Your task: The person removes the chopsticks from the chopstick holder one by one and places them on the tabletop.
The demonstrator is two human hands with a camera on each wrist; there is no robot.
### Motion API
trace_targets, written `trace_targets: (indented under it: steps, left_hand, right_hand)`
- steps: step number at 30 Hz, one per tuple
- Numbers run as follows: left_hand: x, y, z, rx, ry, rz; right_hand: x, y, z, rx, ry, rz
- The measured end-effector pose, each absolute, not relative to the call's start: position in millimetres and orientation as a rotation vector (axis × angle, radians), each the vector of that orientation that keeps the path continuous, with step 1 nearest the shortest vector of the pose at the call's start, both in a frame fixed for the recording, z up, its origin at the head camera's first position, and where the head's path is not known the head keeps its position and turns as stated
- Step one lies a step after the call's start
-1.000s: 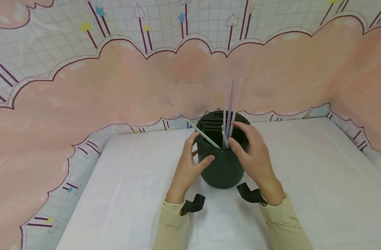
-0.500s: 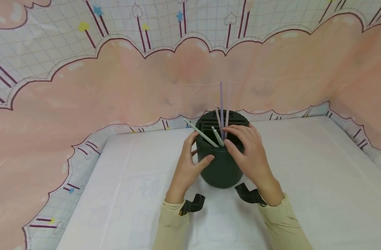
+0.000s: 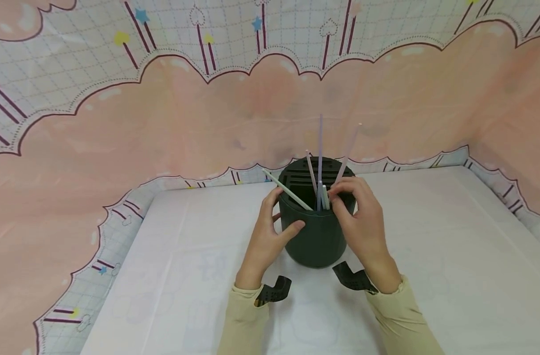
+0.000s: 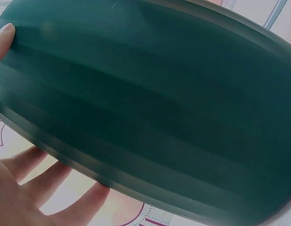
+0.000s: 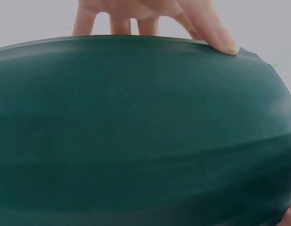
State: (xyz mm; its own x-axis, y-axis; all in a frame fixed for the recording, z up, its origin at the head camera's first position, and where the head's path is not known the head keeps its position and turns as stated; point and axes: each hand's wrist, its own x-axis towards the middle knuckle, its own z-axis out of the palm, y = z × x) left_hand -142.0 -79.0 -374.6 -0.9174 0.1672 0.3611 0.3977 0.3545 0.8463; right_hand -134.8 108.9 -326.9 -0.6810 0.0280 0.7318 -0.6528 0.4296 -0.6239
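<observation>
A dark green round holder (image 3: 314,239), slotted at the back of its top and open at the front, stands upright on the table. My left hand (image 3: 266,234) grips its left side, thumb in front and the other fingers round the side. Thin straws stand in the opening: a pale green straw (image 3: 287,190) leaning left, a purple straw (image 3: 320,143) upright, a pink straw (image 3: 311,167) and short pale green ends (image 3: 325,196). At the right rim, my right hand (image 3: 363,217) pinches another pink straw (image 3: 350,150), tilted right. Its lower end is hidden.
The holder stands on a white-covered table (image 3: 199,266). Behind it hangs a peach and white patterned cloth (image 3: 234,118), which also runs along the left and right table edges. Black wrist mounts (image 3: 274,290) sit below both hands.
The right hand shifts left among the straws, then back right, with one pink straw now leaning right. Another pink straw sits lower, apart from the purple one. The left hand keeps its place.
</observation>
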Motion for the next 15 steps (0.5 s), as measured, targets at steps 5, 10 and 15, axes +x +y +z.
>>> trace_targets:
  steps: [5, 10, 15]
  left_hand:
    - [-141, -79, -375, -0.491, -2.419, -1.587]
    - [-144, -80, -379, -0.5, -2.415, -1.577]
    - [-144, -79, -380, -0.5, -2.419, -1.58]
  right_hand:
    - [-133, 109, -325, 0.494, -1.883, 1.399]
    - [-124, 108, -313, 0.496, -1.744, 1.525]
    - [-120, 112, -307, 0.455, -1.67, 1.558]
